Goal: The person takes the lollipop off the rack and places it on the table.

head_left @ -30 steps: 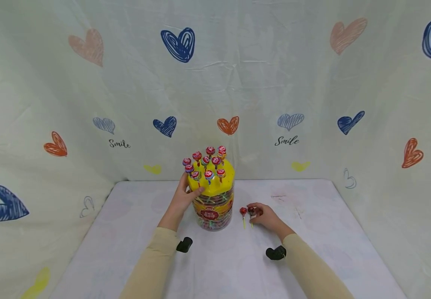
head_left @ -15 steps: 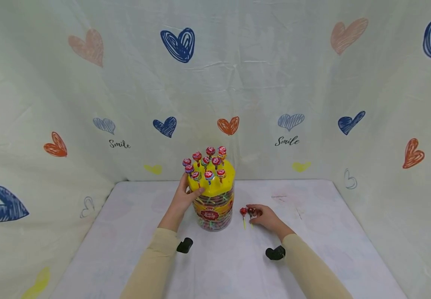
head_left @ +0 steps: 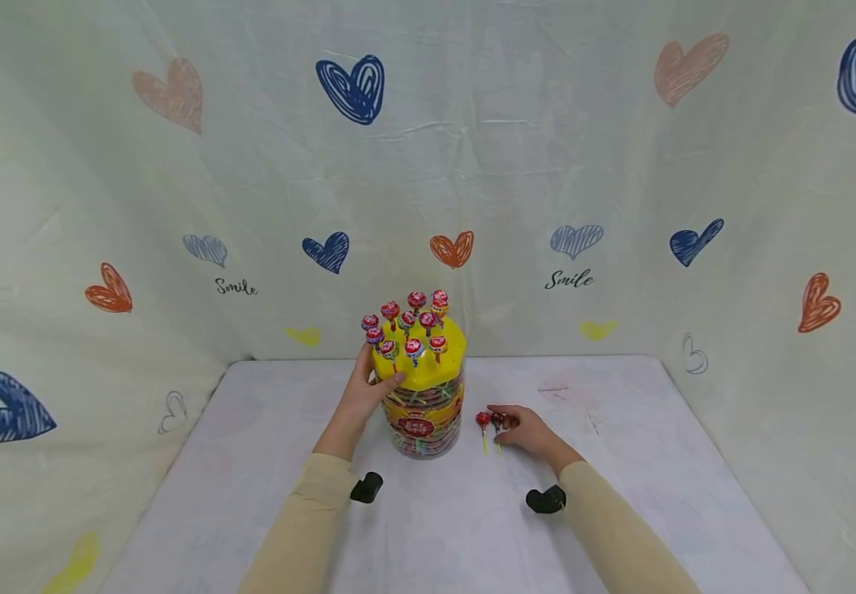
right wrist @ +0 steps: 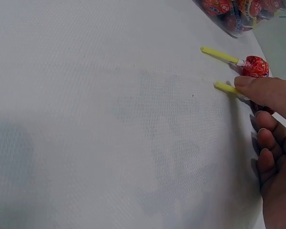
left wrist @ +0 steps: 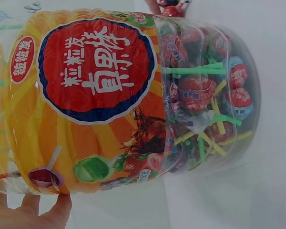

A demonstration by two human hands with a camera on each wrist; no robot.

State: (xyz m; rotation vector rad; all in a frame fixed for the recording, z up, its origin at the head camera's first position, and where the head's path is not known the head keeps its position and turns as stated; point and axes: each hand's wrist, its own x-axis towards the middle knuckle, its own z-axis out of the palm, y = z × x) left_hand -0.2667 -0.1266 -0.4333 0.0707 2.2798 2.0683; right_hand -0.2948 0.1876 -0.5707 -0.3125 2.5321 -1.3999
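A clear plastic jar (head_left: 428, 447) of wrapped lollipops stands upright on the table, with a yellow and red label (left wrist: 100, 71) round its middle. Lollipops (head_left: 415, 350) stick up from its yellow lid (head_left: 439, 373). My left hand (head_left: 357, 400) holds the jar's left side near the top, thumb on the lid's front edge. To the right of the jar my right hand (head_left: 535, 437) pinches a dark-wrapped lollipop (head_left: 498, 419) with a yellow stick, which lies on the table. Just left of it lies a red-wrapped lollipop (right wrist: 255, 67), its stick pointing toward me.
The table (head_left: 279, 528) has a pale cover. Behind it and at both sides hangs a light curtain (head_left: 428, 148) printed with hearts and the word "Smile". A black wrist camera (head_left: 367, 487) shows at the left sleeve, and another black camera (head_left: 546, 499) at the right.
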